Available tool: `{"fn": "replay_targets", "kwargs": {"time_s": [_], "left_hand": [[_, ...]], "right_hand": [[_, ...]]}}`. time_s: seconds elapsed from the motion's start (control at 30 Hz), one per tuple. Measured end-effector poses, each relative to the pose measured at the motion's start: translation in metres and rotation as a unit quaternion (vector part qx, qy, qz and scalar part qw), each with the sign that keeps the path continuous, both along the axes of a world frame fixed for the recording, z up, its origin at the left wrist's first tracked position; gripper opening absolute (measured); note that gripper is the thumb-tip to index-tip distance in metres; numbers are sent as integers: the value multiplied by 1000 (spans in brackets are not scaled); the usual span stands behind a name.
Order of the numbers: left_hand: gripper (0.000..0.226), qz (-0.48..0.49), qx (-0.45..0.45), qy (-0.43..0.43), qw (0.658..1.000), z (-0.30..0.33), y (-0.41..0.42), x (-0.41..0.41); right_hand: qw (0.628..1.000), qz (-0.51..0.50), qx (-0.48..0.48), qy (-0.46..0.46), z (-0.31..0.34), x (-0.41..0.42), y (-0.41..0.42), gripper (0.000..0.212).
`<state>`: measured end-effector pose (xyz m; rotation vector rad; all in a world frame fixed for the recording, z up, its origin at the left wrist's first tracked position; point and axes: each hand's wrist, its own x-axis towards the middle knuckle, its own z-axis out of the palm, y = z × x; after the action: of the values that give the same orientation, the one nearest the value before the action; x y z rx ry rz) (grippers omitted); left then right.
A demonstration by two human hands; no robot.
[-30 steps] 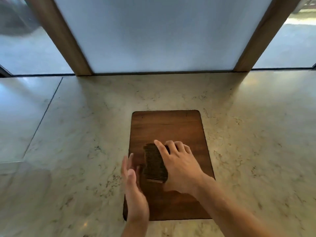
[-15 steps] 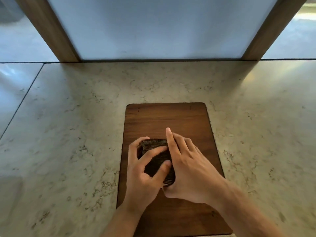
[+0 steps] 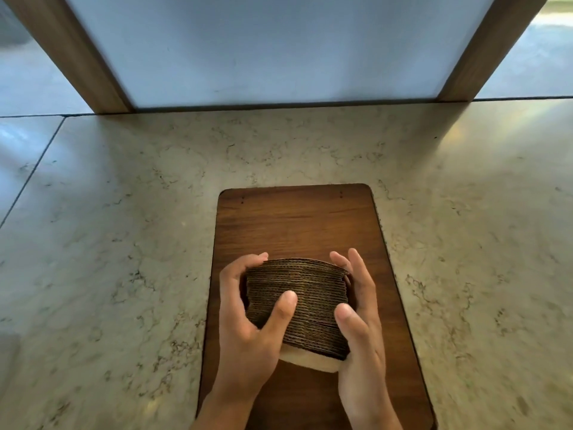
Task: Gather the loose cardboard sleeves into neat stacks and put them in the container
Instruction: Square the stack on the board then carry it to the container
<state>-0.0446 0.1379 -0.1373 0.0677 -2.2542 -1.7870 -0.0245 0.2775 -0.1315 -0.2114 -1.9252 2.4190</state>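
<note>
A thick stack of brown cardboard sleeves (image 3: 313, 293) is held edge-on between both hands over a dark wooden board (image 3: 297, 225). My left hand (image 3: 248, 324) clasps the stack's left end, thumb across its ribbed face. On the stack's right end presses my right hand (image 3: 359, 318), thumb on the face, fingers behind. A pale sleeve edge shows at the stack's near bottom. No container is in view.
The board lies on a light marble counter (image 3: 124, 243). A white panel (image 3: 279, 48) framed by two slanted wooden posts stands at the counter's back edge. A seam runs through the counter at the far left.
The stack has turned from lengthwise to crosswise between the hands. My right hand has shifted from on top of it to its right end, and my left hand grips the left end.
</note>
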Motion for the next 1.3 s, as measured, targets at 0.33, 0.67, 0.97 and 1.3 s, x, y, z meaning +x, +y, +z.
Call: {"fn": "replay_targets", "kwargs": {"time_s": [0.33,0.67,0.97,1.3], "left_hand": [[57,-41,38,-37,998,1,-3,0],[33,16,-79,21,997,-4,0,-5],[78,-123,-59,-39,990,3,-14,-5],[120,-241,-195,-48,949,-5,-48,-17]], "right_hand": [[990,130,61,-6,5,-26,18,82],[891,340,294,55,8,-34,52,133],[825,331,447,97,17,-56,60,130],[781,342,504,140,24,-62,62,131]]}}
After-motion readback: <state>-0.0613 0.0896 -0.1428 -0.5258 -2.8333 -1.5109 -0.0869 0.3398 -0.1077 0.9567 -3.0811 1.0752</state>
